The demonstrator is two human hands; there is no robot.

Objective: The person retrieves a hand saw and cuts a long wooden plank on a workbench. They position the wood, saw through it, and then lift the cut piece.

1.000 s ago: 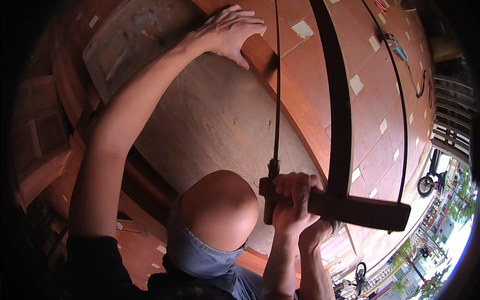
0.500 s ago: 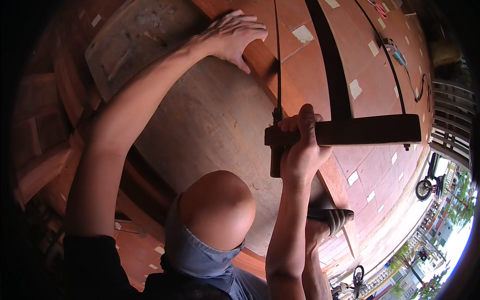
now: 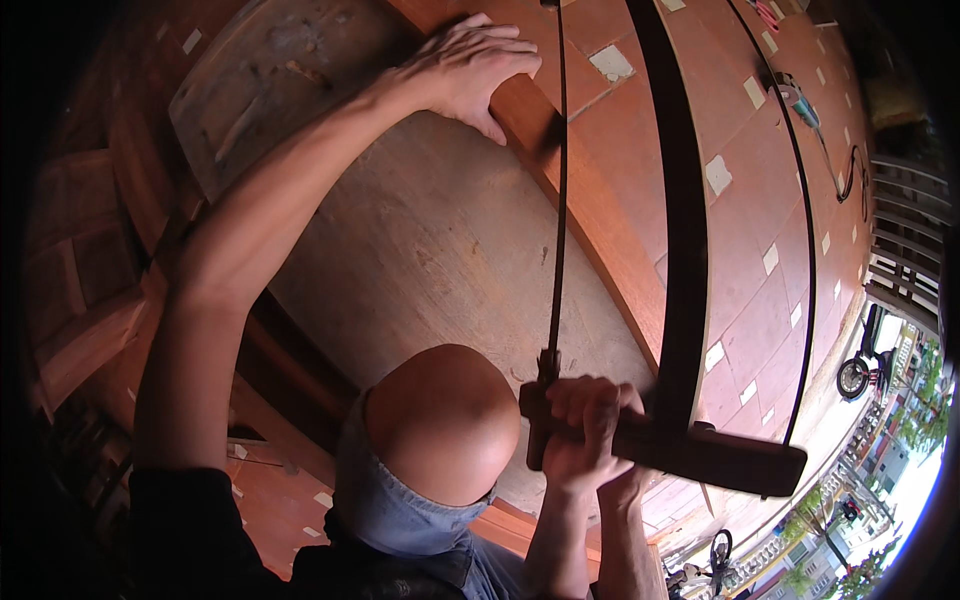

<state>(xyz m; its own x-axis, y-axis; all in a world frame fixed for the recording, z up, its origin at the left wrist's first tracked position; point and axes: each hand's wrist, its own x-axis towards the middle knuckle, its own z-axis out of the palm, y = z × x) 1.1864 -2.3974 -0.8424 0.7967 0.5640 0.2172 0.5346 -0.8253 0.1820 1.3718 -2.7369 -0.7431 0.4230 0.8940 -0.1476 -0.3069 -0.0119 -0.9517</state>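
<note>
A wooden frame saw (image 3: 715,458) is in my right hand (image 3: 585,435), its fingers wrapped round the end piece next to the blade mount. The thin blade (image 3: 561,240) runs up from there and crosses a long reddish-brown wooden bar (image 3: 600,245). How deep the blade sits in the wood is hidden. Just left of the blade, my left hand (image 3: 475,75) clasps the bar from above, its thumb on the near side. Under the bar lies a broad, worn wooden board (image 3: 420,240). My bare knee (image 3: 445,420) is bent close to the board.
Dark curved wooden pieces (image 3: 90,330) stand at the left. On the red tiled floor (image 3: 740,300), a corded power tool (image 3: 795,100) lies at the far right, with red-handled scissors (image 3: 762,12) beyond it. A slatted rack (image 3: 910,240) and a parked motorbike (image 3: 865,370) are further right.
My right hand has drawn the frame saw down toward me, so more blade shows below the bar and the saw's end piece tilts. My left hand keeps nearly the same place on the bar.
</note>
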